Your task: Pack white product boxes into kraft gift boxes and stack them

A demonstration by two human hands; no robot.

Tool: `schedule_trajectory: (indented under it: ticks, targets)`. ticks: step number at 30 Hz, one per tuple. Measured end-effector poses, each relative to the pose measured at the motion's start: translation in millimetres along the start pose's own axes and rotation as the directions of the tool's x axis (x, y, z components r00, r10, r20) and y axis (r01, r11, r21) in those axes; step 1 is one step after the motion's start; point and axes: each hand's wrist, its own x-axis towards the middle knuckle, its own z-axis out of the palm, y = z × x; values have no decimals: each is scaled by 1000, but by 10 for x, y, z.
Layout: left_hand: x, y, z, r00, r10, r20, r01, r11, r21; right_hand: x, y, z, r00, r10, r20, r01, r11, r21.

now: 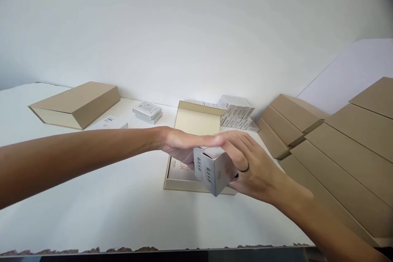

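Observation:
Two small silver boxes (216, 176), pressed side by side, are held upright over the right part of an open cream box (196, 120). My right hand (254, 163), with a dark ring on one finger, wraps round them from the right. My left hand (181, 143) reaches in from the left and closes on the boxes' far left side; its fingertips are partly hidden. Inside the cream box, at its left, lies a silver printed item (181, 171). The cream box's lid stands raised behind my hands.
A closed tan box (76, 100) lies at the back left, near a silver-white box (107, 123) and two stacked silver boxes (147, 111). Behind the raised lid are rows of silver boxes (238, 114). Stacked tan boxes (344, 151) fill the right side.

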Motion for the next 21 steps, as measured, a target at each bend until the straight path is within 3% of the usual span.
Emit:
schedule_trajectory:
  ticks: [2, 4, 5, 6, 7, 8, 9, 10, 13, 16, 21]
  targets:
    - [-126, -34, 18, 987, 24, -159, -10, 996, 85, -86, 40, 2, 999, 49, 23, -50, 999, 22]
    - [-282, -65, 76, 901, 106, -421, 8, 966, 259, -172, 101, -27, 962, 232, 145, -242, 969, 53]
    - [-355, -86, 115, 825, 145, -547, 71, 932, 355, -204, 134, -46, 902, 350, 252, -376, 924, 64]
    - [-417, -116, 157, 754, 170, -635, 171, 882, 439, -224, 165, -59, 812, 448, 374, -503, 862, 60]
    - [-461, -158, 196, 710, 179, -681, 283, 813, 508, -231, 192, -63, 709, 509, 488, -601, 798, 42]
    - [-484, -216, 231, 702, 174, -690, 385, 722, 574, -227, 215, -52, 621, 535, 573, -662, 749, 17]
    - [-488, -288, 260, 716, 165, -678, 463, 615, 638, -214, 231, -27, 563, 533, 631, -687, 726, -1]
    - [-476, -370, 280, 739, 166, -653, 505, 506, 699, -196, 241, 11, 537, 518, 665, -690, 724, -7]
    - [-413, -613, 302, 774, 264, -575, 501, 298, 812, -149, 240, 159, 540, 471, 698, -668, 744, 15]
    - [-438, -753, 323, 756, 339, -560, 487, 282, 827, -138, 205, 258, 549, 435, 714, -653, 756, 41]
    - [-732, -855, 527, 717, 326, -616, 550, 278, 787, -59, 41, 259, 542, 383, 748, -644, 761, 77]
